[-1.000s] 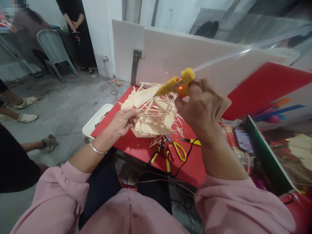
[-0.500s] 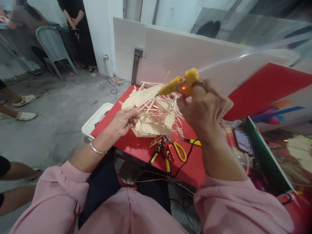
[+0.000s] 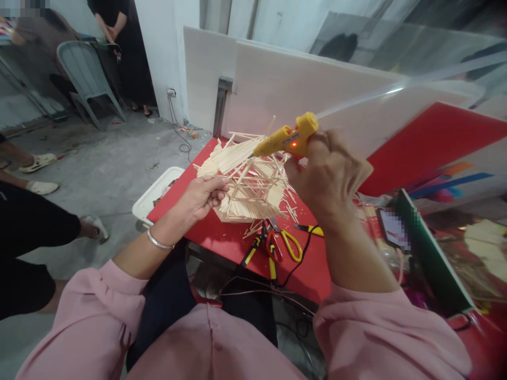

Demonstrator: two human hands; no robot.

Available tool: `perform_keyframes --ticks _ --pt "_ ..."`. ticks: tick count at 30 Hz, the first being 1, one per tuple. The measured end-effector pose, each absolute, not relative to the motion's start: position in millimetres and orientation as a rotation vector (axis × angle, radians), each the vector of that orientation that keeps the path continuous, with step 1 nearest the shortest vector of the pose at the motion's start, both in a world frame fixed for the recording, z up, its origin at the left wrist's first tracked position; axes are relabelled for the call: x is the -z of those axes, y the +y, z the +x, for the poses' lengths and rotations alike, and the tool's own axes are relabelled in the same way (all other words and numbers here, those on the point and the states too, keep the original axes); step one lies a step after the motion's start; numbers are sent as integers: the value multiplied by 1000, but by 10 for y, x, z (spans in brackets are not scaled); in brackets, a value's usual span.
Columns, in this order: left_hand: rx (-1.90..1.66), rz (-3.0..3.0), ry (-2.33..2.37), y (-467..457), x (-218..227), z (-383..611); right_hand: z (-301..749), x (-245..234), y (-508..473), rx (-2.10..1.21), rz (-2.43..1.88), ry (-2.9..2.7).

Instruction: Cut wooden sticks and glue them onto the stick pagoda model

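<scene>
A model built of thin wooden sticks [image 3: 247,203], with a slanted roof-like panel [image 3: 233,155], stands on the red table [image 3: 301,274]. My left hand [image 3: 208,196] is closed on the model's left side, thumb and fingers pinched together; whether it grips a single stick there I cannot tell. My right hand [image 3: 328,174] is wrapped round a yellow hot glue gun [image 3: 285,141] whose orange light is lit. The gun's nozzle points left and down, at the lower edge of the slanted panel. A clear glue stick [image 3: 364,97] runs out of its back.
Pliers [image 3: 273,248], a cutter [image 3: 311,230], a black cable and loose stick pieces [image 3: 291,208] lie on the table. A white tub [image 3: 154,192] is left of it. White boards [image 3: 317,89] lean behind. At right is a phone [image 3: 395,227]. People stand at left.
The glue gun and my right hand have shifted slightly left, the nozzle sliding along the panel's edge. My left hand stays in place. A person at left has stepped further into view.
</scene>
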State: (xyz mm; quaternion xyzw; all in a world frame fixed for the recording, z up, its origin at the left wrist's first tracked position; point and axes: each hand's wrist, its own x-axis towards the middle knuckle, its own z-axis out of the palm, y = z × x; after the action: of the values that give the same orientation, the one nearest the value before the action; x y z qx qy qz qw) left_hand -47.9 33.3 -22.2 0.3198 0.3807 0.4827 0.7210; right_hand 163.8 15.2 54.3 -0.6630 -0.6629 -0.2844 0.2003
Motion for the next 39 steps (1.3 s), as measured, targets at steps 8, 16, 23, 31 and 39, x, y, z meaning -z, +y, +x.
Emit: perform_keyframes --ticks 8,16,23,31,39 --pt "-1079 738 844 338 252 -475 1601 -518 146 807 -1801 -1888" --pt "-1059 738 849 292 163 -458 1525 -448 169 866 -1714 -1992" --pt "-1048 704 856 299 142 -424 1533 -414 149 917 -1694 -2008" --pt "-1044 699 856 300 167 -421 1567 -454 114 864 -1761 -1988" --pt "-1043 734 845 329 204 -444 1549 -469 99 788 -1779 -1978"
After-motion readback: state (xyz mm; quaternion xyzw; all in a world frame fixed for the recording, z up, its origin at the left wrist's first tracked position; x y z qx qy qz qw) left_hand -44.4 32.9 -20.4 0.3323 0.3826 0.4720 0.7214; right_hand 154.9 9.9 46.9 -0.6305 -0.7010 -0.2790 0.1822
